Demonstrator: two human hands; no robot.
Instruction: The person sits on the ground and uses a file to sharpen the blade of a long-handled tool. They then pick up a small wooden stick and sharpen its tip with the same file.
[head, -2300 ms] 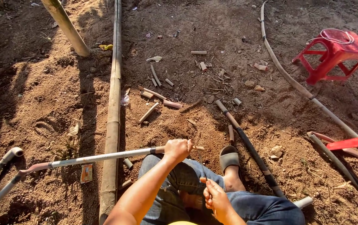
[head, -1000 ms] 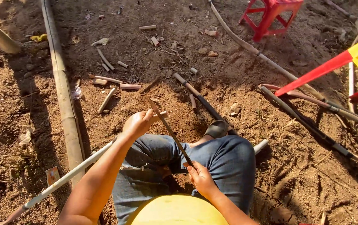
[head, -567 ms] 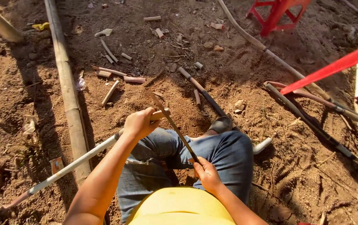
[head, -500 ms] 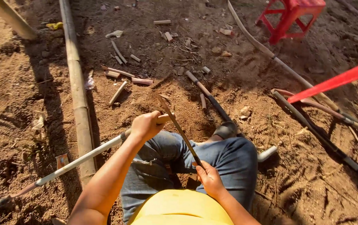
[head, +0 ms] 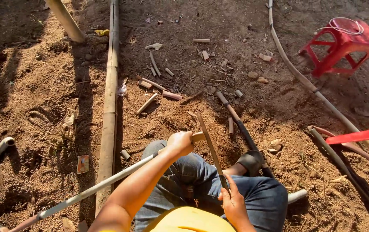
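I sit on bare soil with my jeans-clad legs [head: 257,195] bent in front of me. My left hand [head: 179,142] grips a long thin pale cane [head: 85,193] close to its near end; the cane runs away to the lower left. My right hand [head: 234,202] holds the handle of a long dark blade [head: 210,148], whose edge rests against the cane's tip beside my left hand.
A thick bamboo pole [head: 109,103] lies lengthwise on the left. Several short cut cane pieces [head: 154,86] are scattered ahead. A red plastic stool [head: 343,45] stands at upper right. A long curved cane [head: 313,88], dark rods [head: 244,129] and a red strip [head: 360,135] lie at right.
The view has swung up and left, so the stool and poles shifted in frame. Both hands keep their grip, and the blade stays at the cane's tip.
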